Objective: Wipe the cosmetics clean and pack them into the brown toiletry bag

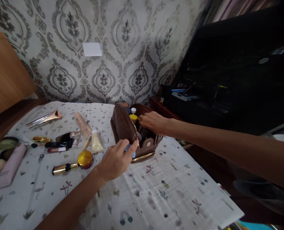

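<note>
bag [123, 124] open: yellow item [133, 118], white cap [133, 110] inside; right hand [152, 123] at opening

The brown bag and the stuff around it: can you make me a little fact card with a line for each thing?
Bag: brown bag, open, gold zip, on the cloth
Inside it: yellow-topped item, white cap, others hard to make out
Left hand: around a blue item, beside the bag
Right hand: at the bag's opening; its grip is unclear
Left of bag: cream tube, round gold item, pink tube, other small items
Cloth: white, printed with plants and birds
Wall: grey patterned
</note>
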Available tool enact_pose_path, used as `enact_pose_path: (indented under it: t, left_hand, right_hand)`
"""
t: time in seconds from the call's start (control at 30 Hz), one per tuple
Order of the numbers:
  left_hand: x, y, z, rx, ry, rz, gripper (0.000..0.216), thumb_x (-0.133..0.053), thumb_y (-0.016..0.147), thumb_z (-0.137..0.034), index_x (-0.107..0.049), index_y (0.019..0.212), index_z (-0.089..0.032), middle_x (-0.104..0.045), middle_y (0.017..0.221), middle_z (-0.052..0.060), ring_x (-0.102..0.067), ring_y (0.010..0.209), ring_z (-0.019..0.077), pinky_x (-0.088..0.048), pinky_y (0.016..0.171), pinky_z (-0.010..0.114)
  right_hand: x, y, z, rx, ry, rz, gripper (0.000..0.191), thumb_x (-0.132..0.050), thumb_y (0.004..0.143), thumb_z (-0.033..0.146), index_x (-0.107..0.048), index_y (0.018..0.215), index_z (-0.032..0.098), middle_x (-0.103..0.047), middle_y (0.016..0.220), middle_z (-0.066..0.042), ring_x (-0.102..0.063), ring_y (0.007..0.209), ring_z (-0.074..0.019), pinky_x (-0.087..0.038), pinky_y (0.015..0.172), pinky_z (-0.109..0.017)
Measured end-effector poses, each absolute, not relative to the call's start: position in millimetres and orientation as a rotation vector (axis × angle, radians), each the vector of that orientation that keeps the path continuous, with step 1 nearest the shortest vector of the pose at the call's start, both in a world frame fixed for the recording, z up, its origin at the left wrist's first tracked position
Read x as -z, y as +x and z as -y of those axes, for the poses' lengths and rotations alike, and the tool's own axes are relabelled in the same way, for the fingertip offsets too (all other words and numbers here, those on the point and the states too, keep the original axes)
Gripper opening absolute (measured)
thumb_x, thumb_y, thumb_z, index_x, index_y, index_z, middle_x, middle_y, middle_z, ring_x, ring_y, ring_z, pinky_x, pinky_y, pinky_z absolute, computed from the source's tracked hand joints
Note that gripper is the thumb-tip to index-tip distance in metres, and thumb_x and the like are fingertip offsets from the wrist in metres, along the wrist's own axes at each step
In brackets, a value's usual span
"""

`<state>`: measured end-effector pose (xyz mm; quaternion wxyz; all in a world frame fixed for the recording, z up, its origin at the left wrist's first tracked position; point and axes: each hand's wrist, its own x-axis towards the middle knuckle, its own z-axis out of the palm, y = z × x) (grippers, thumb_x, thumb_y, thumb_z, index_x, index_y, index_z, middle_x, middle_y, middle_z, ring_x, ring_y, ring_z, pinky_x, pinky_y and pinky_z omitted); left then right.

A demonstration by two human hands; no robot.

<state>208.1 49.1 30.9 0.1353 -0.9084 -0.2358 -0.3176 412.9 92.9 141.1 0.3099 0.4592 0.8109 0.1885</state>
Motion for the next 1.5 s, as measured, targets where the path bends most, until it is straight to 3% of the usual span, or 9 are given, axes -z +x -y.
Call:
enact_pose_path:
  t: [0.5, 0.7, 1.0, 1.27, 1.4, 1.5]
  left_hand:
    - [-32, 208, -49, 0.927, -2.644, 0.681, 0.043, -0.04, 0.093, -0.011, -0.038, 0.136, -0.015, -0.057, 0.092, 0.005, -0.063, 0.08, 0.018, -0.052, 0.052, 0.025]
    - [-31, 208, -48, 0.886, -2.654, 0.703, 0.043, -0.041, 0.094, -0.012, -0.039, 0.136, -0.016, -0.058, 0.094, 0.006, -0.063, 0.083, 0.0178, -0.052, 0.055, 0.024]
    - [-31, 207, -48, 0.882, -2.65, 0.698, 0.041, -0.04, 0.094, -0.012, -0.038, 0.135, -0.016, -0.059, 0.096, 0.006, -0.063, 0.083, 0.0184, -0.054, 0.057, 0.026]
    - [-31, 208, -48, 0.896, -2.655, 0.704, 0.041, -0.038, 0.095, -0.012, -0.037, 0.136, -0.016, -0.059, 0.095, 0.006, -0.063, 0.084, 0.0187, -0.054, 0.055, 0.025]
    - [-31, 207, -49, 0.895, -2.673, 0.694, 0.042, -0.039, 0.095, -0.012, -0.036, 0.137, -0.016, -0.059, 0.094, 0.005, -0.064, 0.083, 0.0183, -0.054, 0.055, 0.026]
    - [-32, 207, -49, 0.912, -2.669, 0.675, 0.042, -0.038, 0.095, -0.011, -0.036, 0.137, -0.015, -0.058, 0.092, 0.005, -0.063, 0.08, 0.0185, -0.054, 0.053, 0.026]
  right_hand:
    - [-125, 429, -98, -0.521, 1.217, -2.159, 0.033, -0.06, 0.082, 0.006, -0.065, 0.115, 0.009, -0.068, 0.105, -0.017, -0.066, 0.09, -0.0252, -0.039, 0.063, -0.032]
    - [-121, 430, -100, -0.558, 1.211, -2.159, 0.039, -0.058, 0.084, 0.008, -0.061, 0.123, 0.009, -0.065, 0.113, -0.018, -0.064, 0.096, -0.0263, -0.039, 0.065, -0.033]
    - [-122, 427, -97, -0.633, 1.259, -2.253, 0.035, -0.058, 0.083, 0.01, -0.06, 0.118, 0.011, -0.063, 0.112, -0.016, -0.059, 0.099, -0.0266, -0.037, 0.067, -0.033]
    - [-92, 433, -119, -0.795, 1.011, -2.365, 0.045, -0.065, 0.078, 0.017, -0.059, 0.122, 0.011, -0.057, 0.121, -0.017, -0.051, 0.107, -0.0299, -0.041, 0.084, -0.038]
    - [-78, 446, -132, -0.758, 0.974, -2.397, 0.057, -0.065, 0.081, 0.022, -0.053, 0.135, 0.009, -0.046, 0.143, -0.023, -0.044, 0.129, -0.0356, -0.037, 0.103, -0.045]
    - [-69, 457, -136, -0.764, 1.072, -2.399, 0.065, -0.066, 0.081, 0.024, -0.047, 0.143, 0.015, -0.037, 0.154, -0.022, -0.033, 0.141, -0.0397, -0.031, 0.11, -0.052]
